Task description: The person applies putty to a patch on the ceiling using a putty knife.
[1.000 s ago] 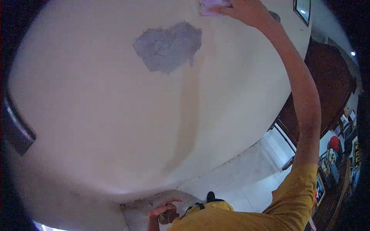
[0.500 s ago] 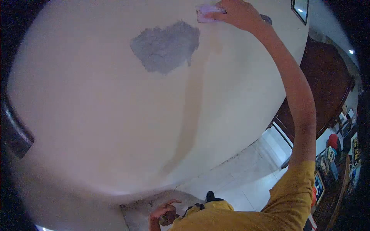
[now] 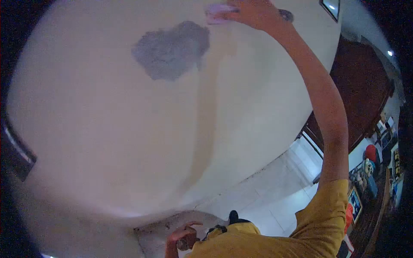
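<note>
A grey rough-edged patch (image 3: 172, 50) marks the pale wall (image 3: 129, 129). Up at the top edge of the view, my right hand (image 3: 254, 13) is closed on a flat, pale purple rectangular pad (image 3: 220, 13), blurred by motion. The pad lies at the wall, by the patch's upper right edge. Low in front of my body, my left hand (image 3: 185, 232) curls round a small roundish brownish thing (image 3: 186, 242); what it is, I cannot tell. One finger of that hand points out to the right.
A small dark shape (image 3: 286, 16) shows beside my right wrist. A framed thing (image 3: 330, 8) hangs at upper right. A dark brown door-like panel (image 3: 359, 86) and cluttered belongings (image 3: 370, 172) fill the right side. Pale floor tiles (image 3: 266, 198) lie below; a dark curved edge (image 3: 19, 150) juts in at left.
The view has shifted, so the patch and my right arm appear further left. The pad stays by the patch's right edge and is now blurrier. My left hand has hardly moved.
</note>
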The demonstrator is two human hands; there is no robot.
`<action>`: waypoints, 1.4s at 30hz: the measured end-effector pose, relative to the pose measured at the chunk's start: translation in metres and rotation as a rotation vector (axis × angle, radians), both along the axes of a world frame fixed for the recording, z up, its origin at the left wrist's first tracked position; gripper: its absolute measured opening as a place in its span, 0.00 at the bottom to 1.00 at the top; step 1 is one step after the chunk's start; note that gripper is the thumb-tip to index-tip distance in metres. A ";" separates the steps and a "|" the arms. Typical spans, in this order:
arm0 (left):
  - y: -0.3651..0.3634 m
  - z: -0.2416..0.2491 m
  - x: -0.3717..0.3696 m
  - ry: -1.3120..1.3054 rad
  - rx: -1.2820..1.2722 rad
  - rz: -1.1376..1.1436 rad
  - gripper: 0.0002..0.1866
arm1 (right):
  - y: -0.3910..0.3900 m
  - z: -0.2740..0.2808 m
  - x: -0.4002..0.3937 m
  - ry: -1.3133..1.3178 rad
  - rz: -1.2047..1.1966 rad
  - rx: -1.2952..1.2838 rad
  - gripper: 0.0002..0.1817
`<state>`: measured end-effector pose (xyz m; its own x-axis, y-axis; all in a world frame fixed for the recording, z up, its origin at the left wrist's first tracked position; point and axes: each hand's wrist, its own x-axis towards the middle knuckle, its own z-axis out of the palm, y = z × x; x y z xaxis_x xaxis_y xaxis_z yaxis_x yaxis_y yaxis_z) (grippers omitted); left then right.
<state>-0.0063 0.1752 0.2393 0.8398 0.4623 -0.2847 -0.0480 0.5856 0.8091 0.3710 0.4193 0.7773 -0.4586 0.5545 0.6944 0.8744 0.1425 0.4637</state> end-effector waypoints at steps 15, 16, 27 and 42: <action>-0.003 0.027 0.023 0.161 -0.002 0.053 0.27 | -0.004 0.000 0.007 0.056 0.013 -0.077 0.33; -0.006 0.021 0.026 0.173 0.010 0.053 0.27 | 0.000 -0.001 0.013 0.032 0.029 -0.055 0.32; 0.000 0.020 0.032 0.159 0.232 0.006 0.25 | -0.012 0.000 0.024 0.127 -0.007 -0.082 0.30; 0.004 0.023 0.029 0.287 0.205 0.005 0.26 | -0.011 -0.003 0.015 0.202 0.050 -0.091 0.31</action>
